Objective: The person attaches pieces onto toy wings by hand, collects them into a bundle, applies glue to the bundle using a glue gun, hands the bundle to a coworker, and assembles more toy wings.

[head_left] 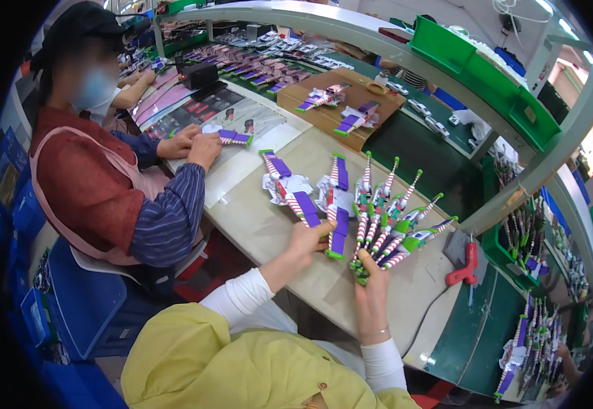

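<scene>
A yellow sleeve (242,361) fills the foreground. The right hand (371,290) has its fingers closed around a fanned bunch of striped toy wings (392,225) above the beige tabletop (255,225). The left hand (308,240) pinches another purple-and-white wing (335,204) lying just beside. A red tool (465,266) rests nearby; a co-worker's hands (191,144) work farther off.

Bare table (255,225) lies open to your left, between the toy wings (337,198) and the co-worker's arm (174,218). To your right, the red tool (465,266) and its cord crowd the table edge. Ahead, a brown tray (324,112) blocks reach.
</scene>
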A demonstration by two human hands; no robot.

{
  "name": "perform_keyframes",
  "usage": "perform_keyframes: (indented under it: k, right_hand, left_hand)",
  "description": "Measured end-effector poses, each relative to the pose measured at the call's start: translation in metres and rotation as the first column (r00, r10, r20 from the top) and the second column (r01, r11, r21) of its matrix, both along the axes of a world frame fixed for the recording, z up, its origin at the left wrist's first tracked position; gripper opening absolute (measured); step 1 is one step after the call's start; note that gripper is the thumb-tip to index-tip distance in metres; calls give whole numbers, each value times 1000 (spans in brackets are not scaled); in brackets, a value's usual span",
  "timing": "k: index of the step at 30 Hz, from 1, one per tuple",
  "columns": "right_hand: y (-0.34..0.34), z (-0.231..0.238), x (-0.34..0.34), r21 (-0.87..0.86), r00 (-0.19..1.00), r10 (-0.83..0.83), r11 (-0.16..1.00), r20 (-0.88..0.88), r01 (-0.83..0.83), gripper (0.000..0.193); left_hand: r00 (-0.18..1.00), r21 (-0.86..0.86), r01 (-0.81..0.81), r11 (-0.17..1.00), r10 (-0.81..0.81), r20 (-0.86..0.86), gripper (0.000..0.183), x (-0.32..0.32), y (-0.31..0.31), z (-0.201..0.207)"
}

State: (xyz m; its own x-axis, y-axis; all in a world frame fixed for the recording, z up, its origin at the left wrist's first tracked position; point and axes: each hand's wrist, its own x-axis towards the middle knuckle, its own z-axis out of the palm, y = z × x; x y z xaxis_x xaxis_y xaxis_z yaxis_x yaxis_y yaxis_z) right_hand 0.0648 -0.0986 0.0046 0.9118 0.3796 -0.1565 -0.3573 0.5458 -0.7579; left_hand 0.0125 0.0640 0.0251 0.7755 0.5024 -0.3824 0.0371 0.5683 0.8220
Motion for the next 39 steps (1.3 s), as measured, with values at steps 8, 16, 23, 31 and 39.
perform_keyframes:
  k: [8,16,23,31,39]
  right_hand:
    - [19,17,-51,14,927,-323,945,191,326,70]
    - [14,9,-43,40,964,-253,967,74,251,91]
    - [18,14,-42,1,932,-356,934,69,356,66]
    - [18,14,-40,3,954,-293,956,66,293,47]
    - [4,15,-34,270,945,96,963,-314,-8,25]
  left_hand:
    - [982,-135,39,990,-13,189,9,-19,-36,-5]
    - [993,106,114,988,-116,21,30,-11,-37,-14]
    - [974,278,213,937,-227,20,56,-16,-54,5]
    - [951,480,293,827,-304,-58,75,-8,-51,-15]
    - [983,938,117,327,-176,-61,56,-9,-54,-14]
